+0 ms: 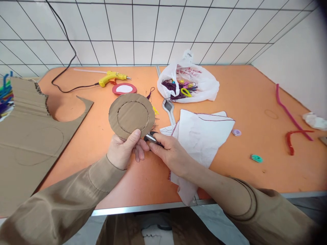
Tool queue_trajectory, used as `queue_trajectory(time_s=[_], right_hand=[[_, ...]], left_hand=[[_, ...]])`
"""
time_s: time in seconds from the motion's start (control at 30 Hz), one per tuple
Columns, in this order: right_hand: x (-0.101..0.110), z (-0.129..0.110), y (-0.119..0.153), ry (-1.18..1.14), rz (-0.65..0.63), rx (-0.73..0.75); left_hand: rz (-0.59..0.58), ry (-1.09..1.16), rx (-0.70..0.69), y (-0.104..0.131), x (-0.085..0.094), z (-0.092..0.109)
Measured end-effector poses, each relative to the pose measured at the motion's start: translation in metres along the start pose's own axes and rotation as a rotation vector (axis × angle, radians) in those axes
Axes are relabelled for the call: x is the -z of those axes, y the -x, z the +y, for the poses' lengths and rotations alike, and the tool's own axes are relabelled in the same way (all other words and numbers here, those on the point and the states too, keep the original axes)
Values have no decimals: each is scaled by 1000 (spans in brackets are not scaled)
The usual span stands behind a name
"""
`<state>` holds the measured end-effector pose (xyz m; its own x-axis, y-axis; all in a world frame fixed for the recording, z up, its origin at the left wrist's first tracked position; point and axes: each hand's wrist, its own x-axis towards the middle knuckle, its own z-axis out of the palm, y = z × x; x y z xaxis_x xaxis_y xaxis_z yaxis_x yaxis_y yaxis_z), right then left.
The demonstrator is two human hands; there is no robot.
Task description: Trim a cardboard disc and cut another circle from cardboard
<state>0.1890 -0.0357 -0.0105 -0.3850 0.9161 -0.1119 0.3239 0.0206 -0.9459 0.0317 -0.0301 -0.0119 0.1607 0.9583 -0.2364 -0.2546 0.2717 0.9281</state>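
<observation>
My left hand (125, 148) grips the lower edge of a round cardboard disc (133, 115), thumb on top. The disc has a smaller circle cut or scored inside it, and it is held above the table. Just right of the disc's lower edge, my right hand (168, 149) is closed round a small tool with a black handle (154, 139), whose working end is hidden near my left fingers. A white cloth with dark red stitched edges (201, 132) lies beneath and beyond my right hand.
Large cut cardboard (30, 146) covers the left side. Behind are a yellow glue gun (112, 78) with a cord, a red ring (124, 88) and a white plastic bag (204, 83). Pipe cleaners (291, 110) and a green coil (257, 158) lie right.
</observation>
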Motion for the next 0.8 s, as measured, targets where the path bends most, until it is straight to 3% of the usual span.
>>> queue_trajectory(time_s=[0.17,0.4,0.6,0.8], right_hand=[[1,-1,-2,-69,-74,-38],[0,0,1,225,102,23],[3,-5,-3,-71,-87,43],[4,0,-6,-38,-24,7]], left_hand=[[5,80,62,0,-2,1],[59,59,-6,1,-3,-3],[44,78,30,0,-6,-1],[82,117,44,-3,-4,-4]])
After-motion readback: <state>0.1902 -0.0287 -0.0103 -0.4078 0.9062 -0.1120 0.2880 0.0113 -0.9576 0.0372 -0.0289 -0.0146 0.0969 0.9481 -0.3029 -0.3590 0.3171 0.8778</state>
